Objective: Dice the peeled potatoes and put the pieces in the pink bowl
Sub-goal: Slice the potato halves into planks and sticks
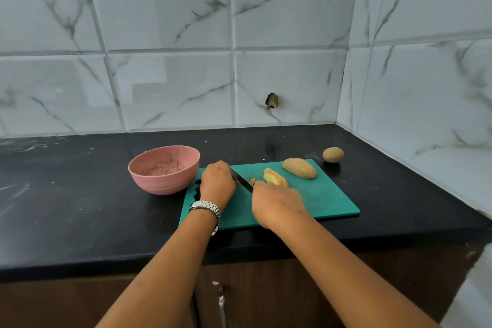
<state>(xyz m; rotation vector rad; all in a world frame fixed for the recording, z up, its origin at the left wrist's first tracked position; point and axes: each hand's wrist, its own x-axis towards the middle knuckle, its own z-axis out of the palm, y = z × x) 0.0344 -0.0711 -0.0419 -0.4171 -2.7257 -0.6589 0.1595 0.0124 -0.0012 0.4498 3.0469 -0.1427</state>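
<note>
A green cutting board (327, 200) lies on the black counter. My left hand (217, 181), with a metal watch on its wrist, grips the handle of a knife (243, 181) whose dark blade slants down to the right. My right hand (277, 204) holds the near end of a partly sliced potato (275, 177) in the middle of the board. A whole peeled potato (299, 168) lies at the board's far right. A round potato (333, 154) sits on the counter beyond the board. The pink bowl (149, 178) stands left of the board; I see only smears inside it.
The black counter (66, 208) runs to a tiled wall at the back and on the right, forming a corner. A dark stub (272, 101) sticks out of the back wall. Below the counter edge is a brown cabinet with a metal handle (221, 306).
</note>
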